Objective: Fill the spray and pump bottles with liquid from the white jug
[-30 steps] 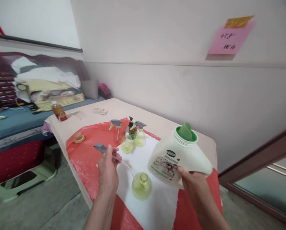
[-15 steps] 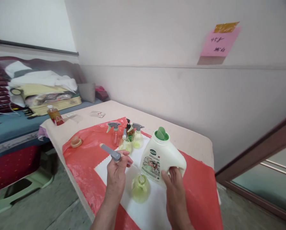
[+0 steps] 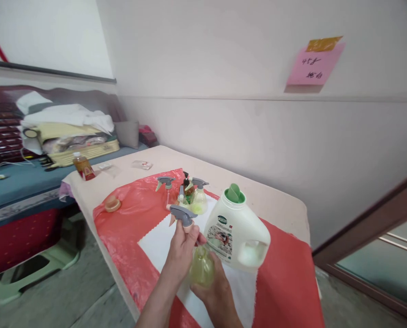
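My left hand (image 3: 182, 249) is closed around a grey spray trigger head (image 3: 182, 214), held just above a small round yellow-green bottle (image 3: 201, 269). My right hand (image 3: 214, 287) is wrapped around that small bottle from below and behind. A big white detergent jug (image 3: 236, 232) with a green spout stands upright on the white cloth (image 3: 159, 237), right beside both hands, with no hand on it.
Several small spray bottles (image 3: 194, 197) cluster behind on the red plastic sheet (image 3: 128, 218). A tape roll (image 3: 112, 204) lies at the left, an amber bottle (image 3: 82, 166) near the table's far corner. The wall runs along the right; a bed with bedding is at the left.
My right hand set the white jug down and let go, then took hold of the small bottle. My left hand brought the trigger head over the bottle's mouth.
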Demonstrator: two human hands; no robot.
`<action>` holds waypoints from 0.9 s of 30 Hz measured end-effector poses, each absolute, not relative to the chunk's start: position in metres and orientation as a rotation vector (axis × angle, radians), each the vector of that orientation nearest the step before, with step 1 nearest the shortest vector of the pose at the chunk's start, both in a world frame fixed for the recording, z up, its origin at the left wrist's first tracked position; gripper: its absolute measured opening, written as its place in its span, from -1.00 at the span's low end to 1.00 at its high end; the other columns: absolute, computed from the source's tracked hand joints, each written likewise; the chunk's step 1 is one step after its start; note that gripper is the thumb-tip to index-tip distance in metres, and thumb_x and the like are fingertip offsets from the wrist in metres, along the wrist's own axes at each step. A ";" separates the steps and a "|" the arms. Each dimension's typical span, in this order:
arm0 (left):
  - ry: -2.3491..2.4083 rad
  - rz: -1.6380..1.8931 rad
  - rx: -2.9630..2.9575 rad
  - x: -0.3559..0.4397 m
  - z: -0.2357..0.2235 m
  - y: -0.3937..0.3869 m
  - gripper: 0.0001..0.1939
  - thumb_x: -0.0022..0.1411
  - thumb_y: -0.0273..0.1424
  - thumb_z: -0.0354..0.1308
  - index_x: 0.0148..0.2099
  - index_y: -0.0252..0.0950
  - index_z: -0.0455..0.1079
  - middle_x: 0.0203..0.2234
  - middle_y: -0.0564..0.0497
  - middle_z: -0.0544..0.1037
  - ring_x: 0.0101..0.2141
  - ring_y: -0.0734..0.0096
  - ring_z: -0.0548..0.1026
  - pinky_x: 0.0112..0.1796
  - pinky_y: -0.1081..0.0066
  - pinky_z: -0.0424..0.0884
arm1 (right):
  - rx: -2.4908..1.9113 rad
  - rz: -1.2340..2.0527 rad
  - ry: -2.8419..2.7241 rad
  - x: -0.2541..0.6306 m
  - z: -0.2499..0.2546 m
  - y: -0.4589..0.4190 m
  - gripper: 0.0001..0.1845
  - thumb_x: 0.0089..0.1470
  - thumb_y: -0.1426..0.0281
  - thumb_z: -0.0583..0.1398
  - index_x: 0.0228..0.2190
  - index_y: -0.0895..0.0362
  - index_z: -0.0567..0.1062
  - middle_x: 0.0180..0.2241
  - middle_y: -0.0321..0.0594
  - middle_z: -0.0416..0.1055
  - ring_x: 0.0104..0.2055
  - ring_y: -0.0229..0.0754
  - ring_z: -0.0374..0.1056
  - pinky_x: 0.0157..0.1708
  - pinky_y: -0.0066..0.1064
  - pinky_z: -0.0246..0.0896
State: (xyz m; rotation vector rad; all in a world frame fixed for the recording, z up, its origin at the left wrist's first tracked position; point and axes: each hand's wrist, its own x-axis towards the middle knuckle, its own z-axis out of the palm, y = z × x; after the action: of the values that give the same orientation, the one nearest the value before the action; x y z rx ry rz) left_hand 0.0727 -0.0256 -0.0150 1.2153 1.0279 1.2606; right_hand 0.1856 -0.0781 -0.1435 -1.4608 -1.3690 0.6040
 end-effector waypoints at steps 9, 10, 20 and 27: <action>0.781 1.364 0.808 0.069 -0.005 -0.029 -0.72 0.21 -0.24 0.19 -0.09 -0.27 0.40 -0.25 -0.06 0.56 -0.23 0.35 0.48 -0.18 0.35 0.31 | -1.468 0.650 -1.221 0.196 -0.095 -0.077 -0.18 -0.35 0.29 0.31 0.03 0.07 0.24 0.02 -0.04 0.38 0.04 0.16 0.36 -0.07 -0.10 0.38; 0.752 1.354 0.777 0.070 -0.005 -0.031 -0.72 0.21 -0.25 0.20 -0.07 -0.27 0.41 -0.24 -0.07 0.56 -0.21 0.33 0.48 -0.16 0.34 0.31 | -1.455 0.642 -1.239 0.199 -0.089 -0.077 -0.19 -0.34 0.29 0.31 0.02 0.07 0.25 0.05 -0.04 0.37 0.07 0.17 0.33 -0.03 -0.08 0.36; 0.613 1.322 0.778 0.067 0.003 -0.036 -0.80 0.21 -0.31 0.19 -0.17 -0.28 0.53 -0.17 -0.12 0.57 -0.07 0.19 0.45 -0.04 0.23 0.28 | -1.335 0.245 -1.504 0.215 -0.051 -0.084 -0.21 -0.22 0.44 0.24 0.12 -0.02 0.24 0.04 -0.13 0.31 0.10 0.06 0.27 0.02 -0.06 0.32; 0.893 1.438 1.041 0.045 0.008 -0.033 -0.82 0.16 -0.28 0.24 -0.21 -0.24 0.52 -0.13 -0.07 0.57 0.00 0.16 0.41 0.04 0.24 0.18 | -1.405 0.086 -1.697 0.223 -0.039 -0.089 -0.14 -0.19 0.48 0.24 0.17 -0.03 0.13 0.08 -0.08 0.21 0.12 0.09 0.22 0.03 0.00 0.32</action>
State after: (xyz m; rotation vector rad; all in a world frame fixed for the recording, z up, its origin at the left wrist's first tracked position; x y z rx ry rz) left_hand 0.0446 -0.0326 0.0081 1.0409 0.8935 1.4384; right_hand 0.2230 -0.0892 -0.0393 -1.4055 -1.6972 0.0860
